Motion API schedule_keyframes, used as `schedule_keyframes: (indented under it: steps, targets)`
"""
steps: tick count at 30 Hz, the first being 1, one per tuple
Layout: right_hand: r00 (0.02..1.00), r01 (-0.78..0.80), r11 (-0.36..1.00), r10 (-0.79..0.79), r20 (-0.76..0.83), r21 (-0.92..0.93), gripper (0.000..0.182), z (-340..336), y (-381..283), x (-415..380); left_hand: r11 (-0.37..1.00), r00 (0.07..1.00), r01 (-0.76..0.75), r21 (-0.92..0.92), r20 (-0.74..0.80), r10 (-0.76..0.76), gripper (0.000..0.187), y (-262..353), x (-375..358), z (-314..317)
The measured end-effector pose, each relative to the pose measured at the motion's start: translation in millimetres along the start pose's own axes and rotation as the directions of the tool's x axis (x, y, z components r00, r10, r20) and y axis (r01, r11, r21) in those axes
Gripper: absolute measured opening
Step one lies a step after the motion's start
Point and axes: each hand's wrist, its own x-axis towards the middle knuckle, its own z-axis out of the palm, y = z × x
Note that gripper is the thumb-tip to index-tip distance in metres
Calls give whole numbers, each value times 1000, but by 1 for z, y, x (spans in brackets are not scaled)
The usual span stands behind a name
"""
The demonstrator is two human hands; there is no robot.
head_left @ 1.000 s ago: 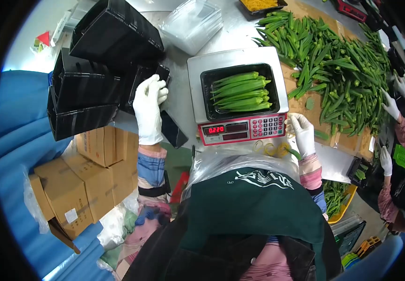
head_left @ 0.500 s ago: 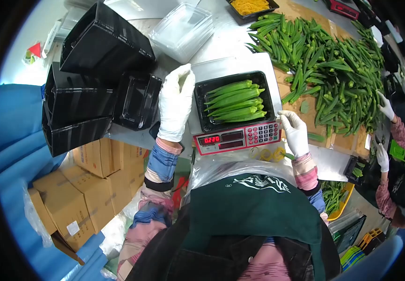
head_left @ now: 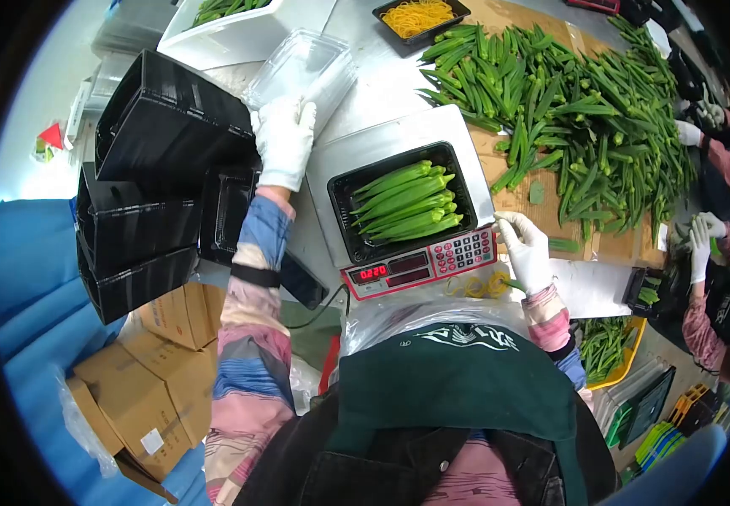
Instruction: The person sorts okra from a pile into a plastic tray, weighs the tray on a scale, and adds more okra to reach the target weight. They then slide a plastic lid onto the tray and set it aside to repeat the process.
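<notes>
My left hand (head_left: 284, 143), in a white glove, reaches over the near end of a stack of clear plastic lids (head_left: 297, 67), fingers apart at its edge. A black tray (head_left: 339, 190) holding several okra pods (head_left: 407, 202) in a row rests on a red-fronted weighing scale (head_left: 382, 285), whose display reads 0.220. At the scale's right corner is my gloved right hand (head_left: 527, 251), its fingers loosely bent and apart, with nothing visible between them. Yellow rubber bands (head_left: 490, 285) lie just left of my right wrist.
Stacked black trays (head_left: 171, 118) stand on the left, above cardboard boxes (head_left: 141, 396). A large okra heap (head_left: 576, 126) covers cardboard on the right. At the back are a white bin (head_left: 238, 38) and a tray of rubber bands (head_left: 415, 17). Co-workers' gloved hands (head_left: 700, 244) show far right.
My left hand has moved up and left from beside the scale to the clear lids. My right hand stays by the scale's corner. The view has shifted, bringing the white bin into sight.
</notes>
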Motion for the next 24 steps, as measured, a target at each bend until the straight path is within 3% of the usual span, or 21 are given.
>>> schedule_keyframes:
  steps: [2,4,6,8,9,12,18,24]
  targets:
    - [993,120,990,-121,-11,-68,21,7,-4,-2,973,995,-70,-220,-88,51,33,37,-10,-19]
    - [953,296,933,-304,-7,-206,22,15,-8,3,871,978,-6,-491,178,107,47,78,-32,-39]
    - [952,294,920,-306,-8,-259,28,24,-4,6,779,855,-240,-579,255,452,65,118,-46,-69]
    - [930,342,875,-367,-8,-342,31,31,1,9,839,810,-404,-366,282,513,77,125,-72,-58]
    - [959,273,917,-284,6,-291,36,32,-2,8,848,816,-433,-307,267,513,72,125,-75,-52]
    - [828,479,699,-561,7,-531,38,32,-17,8,801,816,-376,-465,244,524,65,108,-72,-41]
    - [672,669,427,-698,248,-609,43,38,-31,13,820,838,-266,-506,299,456,57,100,-66,-39]
    - [697,681,423,-625,352,-598,39,45,-33,14,811,817,-227,-540,348,460,56,97,-62,-40]
